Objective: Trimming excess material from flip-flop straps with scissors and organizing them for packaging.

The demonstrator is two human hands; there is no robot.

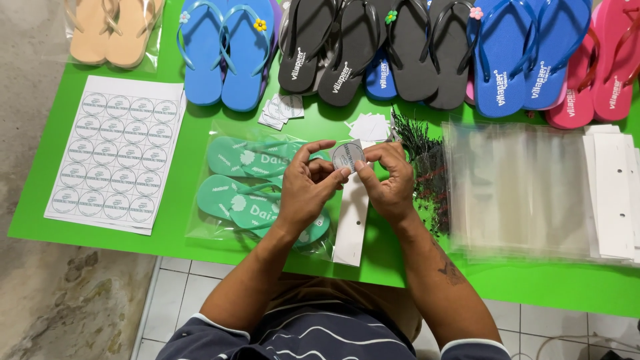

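White round paper sticker (pixel 348 157) is pinched between both grips, left hand (pixel 308 189) and right hand (pixel 391 181), raised over the bagged teal flip-flops (pixel 257 190) on the green worktop (pixel 200 113), seemingly for peeling.

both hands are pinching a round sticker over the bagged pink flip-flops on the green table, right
Not quite: the bagged flip-flops are teal, not pink. The head view shows the left hand and right hand pinching the round sticker over them on the green table.
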